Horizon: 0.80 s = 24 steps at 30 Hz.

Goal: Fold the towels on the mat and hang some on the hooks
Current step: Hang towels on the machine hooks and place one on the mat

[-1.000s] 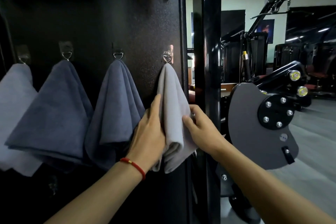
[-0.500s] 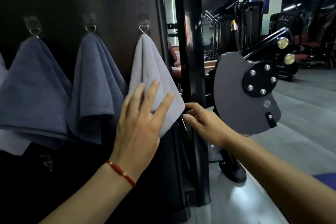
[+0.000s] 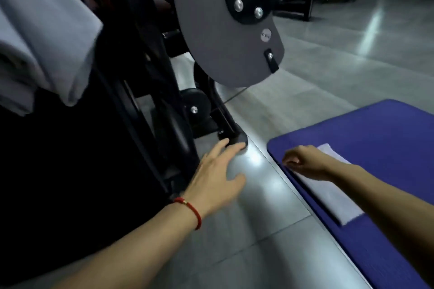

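**Folded towel on the mat, hands lowered above the floor**

A white folded towel (image 3: 333, 192) lies flat on the blue mat (image 3: 385, 148), near the mat's left edge. The towel is a long, narrow rectangle of soft cloth; its long axis runs parallel to that edge, from the near corner toward the far end under the right hand (image 3: 303, 162). The mat is smooth, matte foam with a rounded corner. The right hand hovers over the towel's far end, fingers curled downward; whether it pinches the cloth cannot be told. Left of the mat, the left hand (image 3: 218, 176) is spread, fingers straight, above the glossy grey tiled floor (image 3: 263, 237). Farther left, a grey towel (image 3: 47, 37) hangs in soft folds against a black frame (image 3: 131, 91).
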Available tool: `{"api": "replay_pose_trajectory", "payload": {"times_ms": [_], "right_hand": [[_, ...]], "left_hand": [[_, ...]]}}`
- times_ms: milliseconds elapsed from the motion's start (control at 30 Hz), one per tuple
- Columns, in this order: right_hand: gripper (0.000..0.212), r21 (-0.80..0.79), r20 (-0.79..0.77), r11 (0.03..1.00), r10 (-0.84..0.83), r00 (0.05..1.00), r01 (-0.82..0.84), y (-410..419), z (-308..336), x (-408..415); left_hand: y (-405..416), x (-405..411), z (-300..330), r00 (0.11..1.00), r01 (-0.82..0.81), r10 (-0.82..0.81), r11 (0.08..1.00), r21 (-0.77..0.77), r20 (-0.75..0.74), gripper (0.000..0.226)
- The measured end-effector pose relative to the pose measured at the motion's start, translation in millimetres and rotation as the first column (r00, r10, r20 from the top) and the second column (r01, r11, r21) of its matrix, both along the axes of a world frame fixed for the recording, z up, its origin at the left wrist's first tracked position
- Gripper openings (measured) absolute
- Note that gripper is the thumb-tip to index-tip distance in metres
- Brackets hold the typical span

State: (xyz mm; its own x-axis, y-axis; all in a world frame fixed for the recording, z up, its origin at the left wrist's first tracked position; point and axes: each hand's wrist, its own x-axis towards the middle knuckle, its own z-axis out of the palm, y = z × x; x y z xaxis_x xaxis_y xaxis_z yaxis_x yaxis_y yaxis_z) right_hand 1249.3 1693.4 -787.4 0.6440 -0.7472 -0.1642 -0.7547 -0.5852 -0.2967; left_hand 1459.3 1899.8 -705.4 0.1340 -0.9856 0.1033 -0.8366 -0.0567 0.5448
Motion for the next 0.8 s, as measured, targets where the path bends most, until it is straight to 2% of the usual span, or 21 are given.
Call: {"api": "replay_pose_trajectory", "payload": {"times_ms": [100, 267, 367, 433, 500, 633, 733, 800], "right_hand": [[0.026, 0.013, -0.062, 0.986, -0.165, 0.984, 0.166, -39.9, -49.5, -38.4], [0.051, 0.005, -0.147, 0.966, -0.256, 0.955, 0.259, -88.6, -115.7, -52.4], [0.056, -0.018, -0.169, 0.982, -0.187, 0.968, 0.187, -108.2, -135.9, -33.8], [0.057, -0.002, -0.289, 0.996, -0.090, 0.953, 0.093, -118.4, -146.1, -19.5], [0.055, 0.036, -0.382, 0.999, -0.023, 0.924, 0.040, -125.0, -149.7, -8.4], [0.051, -0.040, -0.463, 0.998, 0.028, 0.886, -0.053, -141.4, -151.2, -5.0], [0.031, -0.104, -0.402, 0.984, 0.094, 0.911, -0.147, -145.8, -147.4, -15.3], [0.015, -0.132, -0.219, 0.980, 0.117, 0.969, -0.148, -137.0, -137.4, -26.9]], "left_hand": [[-37.0, -6.7, -24.7, 0.990, -0.006, 0.012, 0.999, 0.040, -0.140, 0.063], [-87.7, -7.0, -60.0, 0.979, -0.077, 0.096, 0.991, 0.108, -0.182, 0.060], [-99.9, -2.8, -80.5, 0.976, -0.082, 0.115, 0.981, 0.175, -0.186, 0.078], [-101.2, 6.5, -89.0, 0.974, -0.107, 0.142, 0.975, 0.193, -0.178, 0.089], [-97.8, 19.9, -94.9, 0.972, -0.139, 0.173, 0.969, 0.206, -0.156, 0.092], [-88.1, 42.9, -106.6, 0.960, -0.196, 0.231, 0.957, 0.213, -0.159, 0.092], [-79.5, 42.8, -110.9, 0.961, -0.179, 0.220, 0.957, 0.227, -0.169, 0.091], [-72.3, 38.8, -111.6, 0.961, -0.150, 0.197, 0.961, 0.232, -0.192, 0.089]]}}
